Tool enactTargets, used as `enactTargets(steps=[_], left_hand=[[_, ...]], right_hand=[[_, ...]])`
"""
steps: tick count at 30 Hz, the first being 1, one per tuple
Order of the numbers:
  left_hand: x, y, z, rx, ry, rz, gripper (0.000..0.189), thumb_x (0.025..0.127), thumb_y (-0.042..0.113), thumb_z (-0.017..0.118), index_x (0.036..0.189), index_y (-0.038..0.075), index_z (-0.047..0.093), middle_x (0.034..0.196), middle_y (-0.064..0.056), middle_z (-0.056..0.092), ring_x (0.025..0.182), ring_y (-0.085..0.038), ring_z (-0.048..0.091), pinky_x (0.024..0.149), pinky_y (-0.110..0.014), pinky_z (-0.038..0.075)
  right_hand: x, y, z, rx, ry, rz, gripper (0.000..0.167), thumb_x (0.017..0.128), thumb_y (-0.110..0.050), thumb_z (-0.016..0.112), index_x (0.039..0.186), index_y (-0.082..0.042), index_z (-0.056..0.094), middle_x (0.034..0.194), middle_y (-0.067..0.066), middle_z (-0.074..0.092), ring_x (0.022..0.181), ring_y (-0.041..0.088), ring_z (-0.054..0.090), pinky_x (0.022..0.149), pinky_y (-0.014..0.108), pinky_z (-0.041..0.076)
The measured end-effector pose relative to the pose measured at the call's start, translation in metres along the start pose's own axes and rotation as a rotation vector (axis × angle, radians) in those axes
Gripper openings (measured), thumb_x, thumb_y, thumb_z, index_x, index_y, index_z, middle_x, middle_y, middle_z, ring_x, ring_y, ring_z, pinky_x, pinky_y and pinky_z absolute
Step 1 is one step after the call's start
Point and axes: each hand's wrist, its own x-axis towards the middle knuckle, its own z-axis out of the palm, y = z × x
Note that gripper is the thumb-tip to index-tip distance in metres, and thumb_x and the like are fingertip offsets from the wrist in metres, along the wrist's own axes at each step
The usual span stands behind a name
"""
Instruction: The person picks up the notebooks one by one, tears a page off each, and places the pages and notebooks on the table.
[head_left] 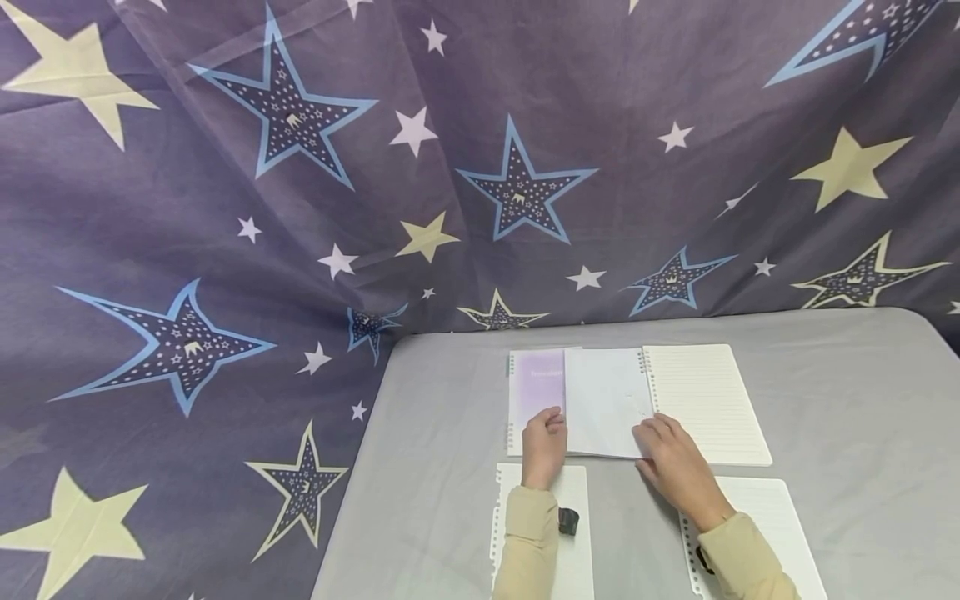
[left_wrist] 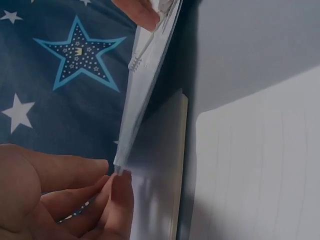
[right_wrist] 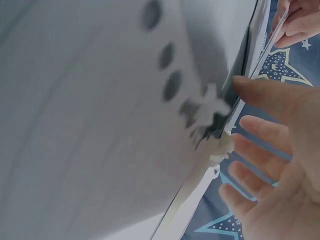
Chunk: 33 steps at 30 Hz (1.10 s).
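Observation:
A spiral notebook lies opened, with a white page (head_left: 607, 404) on its left and lined pages (head_left: 705, 404) on its right. My left hand (head_left: 544, 448) pinches the white page's left edge between thumb and fingers, with the page seen nearly edge-on in the left wrist view. The page partly covers a purple-covered notebook (head_left: 536, 379). At the white page's lower right corner, beside the spiral binding (head_left: 649, 379), is my right hand (head_left: 678, 467). In the right wrist view, the right hand's fingers (right_wrist: 255, 155) are spread and its thumb touches the paper's edge.
Nearer me lie two loose lined sheets with punched edges, a left sheet (head_left: 577, 567) and a right sheet (head_left: 772, 517), partly under my forearms. All rest on a grey-covered table (head_left: 431, 467). Star-patterned fabric (head_left: 465, 75) hangs behind and to the left.

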Motion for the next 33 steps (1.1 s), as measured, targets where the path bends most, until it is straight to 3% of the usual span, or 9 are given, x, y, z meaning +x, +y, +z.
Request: enactTargets(steps=[7, 13, 20, 33], left_hand=[[0.003, 0.000, 0.000, -0.010, 0.019, 0.055, 0.031, 0.090, 0.001, 0.058, 0.119, -0.005, 0.067, 0.106, -0.014, 0.074, 0.100, -0.026, 0.072, 0.089, -0.033, 0.059], [0.004, 0.000, -0.002, -0.050, -0.008, 0.034, 0.032, 0.090, 0.000, 0.058, 0.121, -0.004, 0.067, 0.107, -0.014, 0.074, 0.098, -0.023, 0.072, 0.085, -0.030, 0.060], [0.004, -0.001, -0.003, -0.049, -0.017, 0.058, 0.031, 0.088, -0.004, 0.058, 0.116, -0.005, 0.069, 0.103, -0.014, 0.074, 0.095, -0.023, 0.072, 0.084, -0.031, 0.060], [0.000, 0.005, -0.008, -0.148, -0.060, 0.043, 0.031, 0.089, 0.002, 0.063, 0.118, -0.002, 0.068, 0.105, -0.013, 0.074, 0.092, -0.020, 0.073, 0.077, -0.022, 0.059]], right_hand=[[0.010, -0.013, 0.004, 0.038, -0.028, -0.046, 0.054, 0.078, -0.012, 0.082, 0.126, 0.001, 0.062, 0.126, 0.018, 0.062, 0.124, 0.037, 0.054, 0.108, 0.053, 0.045], [0.018, -0.026, 0.008, 0.096, -0.037, -0.062, 0.056, 0.078, -0.010, 0.082, 0.130, -0.002, 0.061, 0.128, 0.016, 0.061, 0.121, 0.034, 0.057, 0.105, 0.050, 0.048], [0.020, -0.034, 0.013, 0.094, -0.048, -0.084, 0.056, 0.077, -0.008, 0.083, 0.129, -0.004, 0.062, 0.126, 0.014, 0.063, 0.117, 0.031, 0.060, 0.102, 0.047, 0.051], [0.024, -0.034, 0.011, 0.108, 0.015, -0.151, 0.054, 0.076, 0.003, 0.079, 0.127, -0.002, 0.062, 0.122, 0.013, 0.065, 0.112, 0.029, 0.063, 0.099, 0.045, 0.053]])
